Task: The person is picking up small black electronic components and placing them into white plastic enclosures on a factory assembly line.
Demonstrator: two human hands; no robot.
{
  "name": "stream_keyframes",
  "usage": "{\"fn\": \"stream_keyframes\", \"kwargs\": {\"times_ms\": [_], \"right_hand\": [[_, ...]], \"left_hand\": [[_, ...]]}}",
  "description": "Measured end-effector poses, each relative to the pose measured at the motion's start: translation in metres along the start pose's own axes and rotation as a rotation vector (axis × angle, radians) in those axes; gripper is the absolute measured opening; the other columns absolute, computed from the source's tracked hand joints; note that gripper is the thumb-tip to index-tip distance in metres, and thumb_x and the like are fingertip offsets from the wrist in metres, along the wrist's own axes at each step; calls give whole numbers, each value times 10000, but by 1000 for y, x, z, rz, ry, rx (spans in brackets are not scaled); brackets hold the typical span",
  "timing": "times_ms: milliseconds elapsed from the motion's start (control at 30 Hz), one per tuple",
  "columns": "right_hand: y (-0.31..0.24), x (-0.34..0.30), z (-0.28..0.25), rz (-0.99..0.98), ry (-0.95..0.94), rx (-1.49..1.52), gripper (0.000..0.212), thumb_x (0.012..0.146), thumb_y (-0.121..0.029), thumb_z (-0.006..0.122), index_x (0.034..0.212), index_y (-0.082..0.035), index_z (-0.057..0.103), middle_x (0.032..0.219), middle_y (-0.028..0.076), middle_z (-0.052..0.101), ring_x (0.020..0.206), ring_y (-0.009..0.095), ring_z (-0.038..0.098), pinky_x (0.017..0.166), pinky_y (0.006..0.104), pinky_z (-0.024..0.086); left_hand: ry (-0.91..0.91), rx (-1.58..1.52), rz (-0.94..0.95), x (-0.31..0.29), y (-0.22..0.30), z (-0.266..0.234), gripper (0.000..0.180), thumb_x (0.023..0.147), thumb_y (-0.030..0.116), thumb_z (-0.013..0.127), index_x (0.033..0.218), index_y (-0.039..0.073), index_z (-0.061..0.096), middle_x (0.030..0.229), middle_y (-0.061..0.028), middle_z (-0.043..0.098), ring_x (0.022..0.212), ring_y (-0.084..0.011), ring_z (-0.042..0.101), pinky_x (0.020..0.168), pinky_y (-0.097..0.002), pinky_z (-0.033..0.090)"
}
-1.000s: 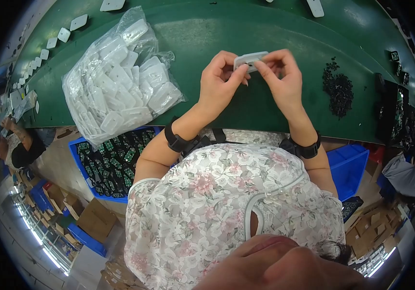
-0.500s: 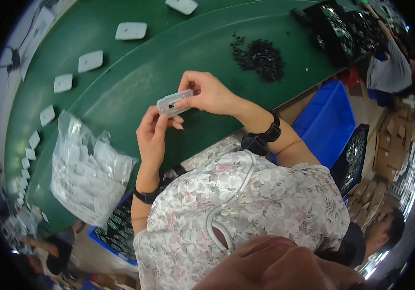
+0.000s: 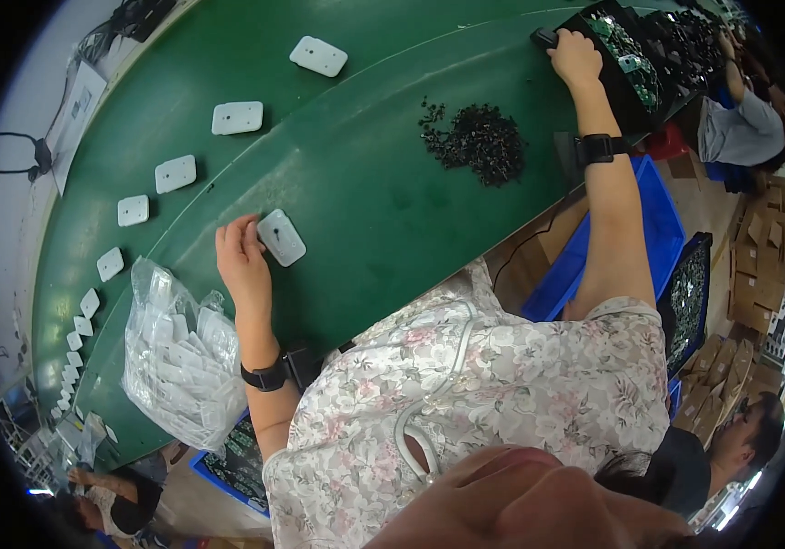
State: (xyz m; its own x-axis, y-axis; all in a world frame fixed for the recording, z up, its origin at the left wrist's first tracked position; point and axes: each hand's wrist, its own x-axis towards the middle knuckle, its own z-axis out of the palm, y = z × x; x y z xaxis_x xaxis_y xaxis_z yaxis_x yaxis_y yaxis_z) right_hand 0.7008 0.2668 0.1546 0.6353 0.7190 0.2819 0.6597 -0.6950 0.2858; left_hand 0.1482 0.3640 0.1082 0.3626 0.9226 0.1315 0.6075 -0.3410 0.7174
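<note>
A white plastic casing [image 3: 282, 238], rounded at the corners and with a dark spot in its middle, lies on the green table. My left hand [image 3: 242, 254] rests at its left edge, fingers slightly bent and apart, not wrapped round it. Far to the right, my right arm is stretched out. There my right hand [image 3: 575, 59] has its fingers closed round a small black object [image 3: 544, 38], whose kind I cannot make out. Beside that hand stands a black box [image 3: 614, 80] holding green circuit boards.
A pile of small black parts [image 3: 479, 142] lies on the table [image 3: 365, 192]. Several white casings [image 3: 237, 118] form a curved row at left. A clear bag [image 3: 182, 366] of white pieces sits nearer. Blue bins [image 3: 653, 224] stand beyond the table edge; other people work nearby.
The casing has gone from both hands down onto the table. My right hand has moved far right to the black object. My left hand has shifted left and lower.
</note>
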Motion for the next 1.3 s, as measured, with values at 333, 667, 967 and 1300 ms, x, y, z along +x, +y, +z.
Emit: {"fn": "stream_keyframes", "kwargs": {"times_ms": [333,667,967,1300], "right_hand": [[-120,-80,-74,-213,-352,1564,354,857,-123,665,1174,12,587,1076,57,633,963,120,590,862,255,461],[-232,-181,-122,-1022,-269,1278,351,766,-86,696,1111,-78,640,1083,105,614,962,259,592,836,330,484],[-239,-185,-123,-1185,-110,1062,364,751,-103,703,1110,-91,643,1078,78,623,935,260,598,779,333,501],[-238,-193,-137,-1303,118,825,390,719,-48,685,1105,-81,639,1064,107,608,913,272,606,739,347,509]], "left_hand": [[159,272,327,-33,35,25,540,711,147,736,1184,38,501,1112,-160,545,1002,-352,511,836,-427,410],[101,-206,183,-42,23,19,558,755,-78,582,1285,73,496,1214,-130,566,1131,-300,530,947,-385,411],[43,-6,327,-45,23,20,536,753,-82,449,1251,89,554,1303,-55,548,1201,-269,508,969,-370,410],[52,219,379,-56,33,13,497,771,-5,504,1263,61,535,1321,-65,525,1175,-260,520,948,-366,439]]}}
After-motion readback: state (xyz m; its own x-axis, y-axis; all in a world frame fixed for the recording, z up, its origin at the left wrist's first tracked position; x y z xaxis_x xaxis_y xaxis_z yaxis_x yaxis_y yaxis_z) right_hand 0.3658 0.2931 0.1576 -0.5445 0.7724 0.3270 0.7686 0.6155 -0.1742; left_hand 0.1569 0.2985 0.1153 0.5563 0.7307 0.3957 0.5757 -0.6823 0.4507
